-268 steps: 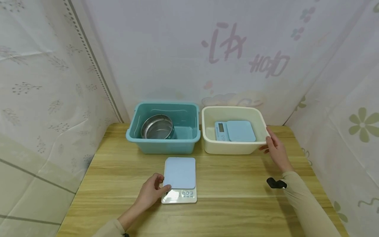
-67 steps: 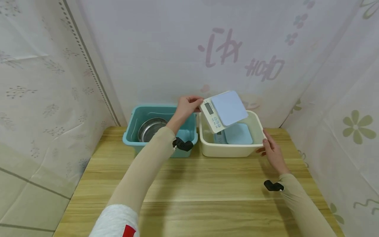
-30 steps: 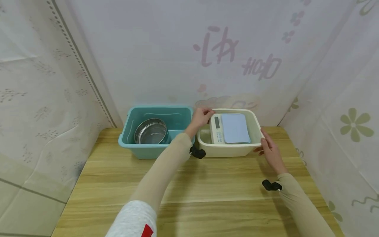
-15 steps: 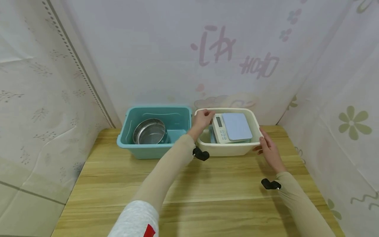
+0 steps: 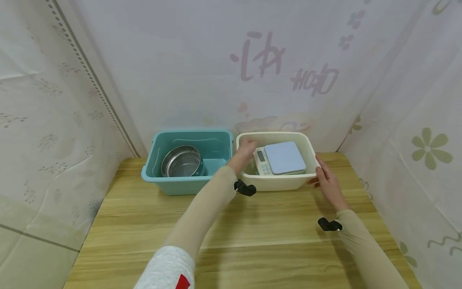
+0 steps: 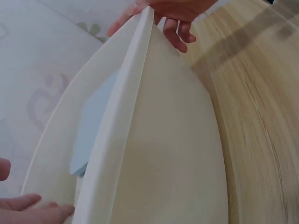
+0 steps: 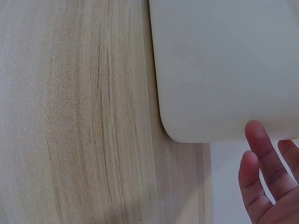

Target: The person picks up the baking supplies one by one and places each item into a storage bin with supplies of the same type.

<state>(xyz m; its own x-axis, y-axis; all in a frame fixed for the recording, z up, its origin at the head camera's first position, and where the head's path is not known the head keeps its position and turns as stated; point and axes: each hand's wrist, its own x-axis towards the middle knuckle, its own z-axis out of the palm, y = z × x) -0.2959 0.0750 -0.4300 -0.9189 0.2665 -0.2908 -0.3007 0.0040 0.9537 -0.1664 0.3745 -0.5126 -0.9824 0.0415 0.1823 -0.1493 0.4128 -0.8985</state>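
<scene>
A white kitchen scale (image 5: 285, 157) with a pale bluish platform and small display lies inside the cream plastic bin (image 5: 278, 184). It covers the light blue scale seen there earlier. My left hand (image 5: 245, 150) is over the bin's left end, just beside the scale's display side; its thumb and fingers (image 6: 35, 212) are apart with nothing between them in the left wrist view. At the bin's right end, my right hand (image 5: 327, 182) grips the rim, thumb at the top edge and fingers (image 7: 264, 149) against the outer wall.
Left of the cream bin stands a teal plastic bin (image 5: 191, 186) with round metal sieves (image 5: 184, 161) in it. Both bins are at the back of the wooden table (image 5: 267, 241), close to a printed curtain (image 5: 180, 72).
The white scale went from the table, in my left hand, into the cream bin onto the blue scale. Just now it has settled lower and my left hand has let go. The right hand stays.
</scene>
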